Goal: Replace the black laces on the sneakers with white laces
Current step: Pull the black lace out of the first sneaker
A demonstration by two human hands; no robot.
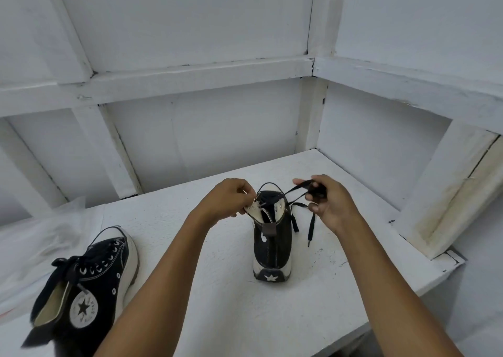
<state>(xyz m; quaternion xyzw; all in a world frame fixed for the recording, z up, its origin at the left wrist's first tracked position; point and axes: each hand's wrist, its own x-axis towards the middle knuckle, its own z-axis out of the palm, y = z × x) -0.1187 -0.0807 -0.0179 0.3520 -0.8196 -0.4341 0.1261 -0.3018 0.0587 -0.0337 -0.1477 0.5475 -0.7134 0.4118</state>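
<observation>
within right hand, half-hidden black lace

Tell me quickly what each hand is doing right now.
Left hand: pinches the eyelet flap of the upright sneaker.
Right hand: grips a bunch of the black lace, pulled out to the side.

lighting: soft, even, cool-toned; moderately dim; source not discernible. shadows: faint and diffuse on the white painted tabletop beside the upright black canvas high-top sneaker. distortion: white wooden wall battens bow toward the frame edges. focus: centre sharp; lower-left corner smeared.
</observation>
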